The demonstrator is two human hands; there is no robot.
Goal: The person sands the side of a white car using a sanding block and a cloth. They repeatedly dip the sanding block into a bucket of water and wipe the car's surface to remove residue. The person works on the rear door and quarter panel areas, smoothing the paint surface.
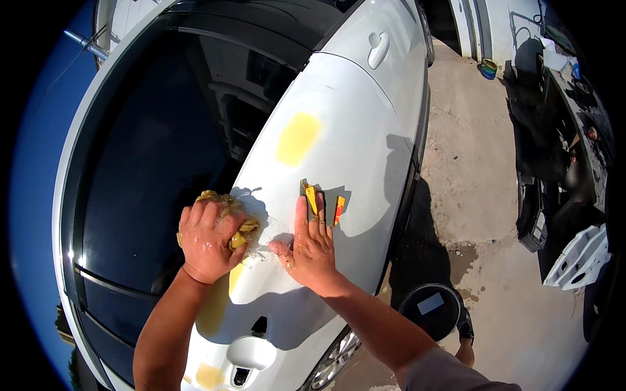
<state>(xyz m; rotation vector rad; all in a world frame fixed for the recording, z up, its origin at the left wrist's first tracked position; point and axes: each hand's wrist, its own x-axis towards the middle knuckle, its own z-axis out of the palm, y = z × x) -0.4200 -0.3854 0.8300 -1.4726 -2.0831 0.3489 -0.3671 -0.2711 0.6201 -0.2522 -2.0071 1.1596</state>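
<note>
A wet, yellowish-brown cloth is bunched under my left hand, which presses it to the white car door just below the dark window. My right hand lies on the door panel to the right, fingers stretched forward and thumb out to the side. Beneath its fingers is a sheet of sandpaper, grey with yellow folded edges; one flap stands up between the fingers. Water glistens on the panel between my hands. A yellow patch shows on the paint beyond them.
Nearer me are a handle recess, another yellow patch and a wheel. On the concrete at right stands a black bucket with a grey rectangle in it. A cluttered bench and a white perforated panel are farther right.
</note>
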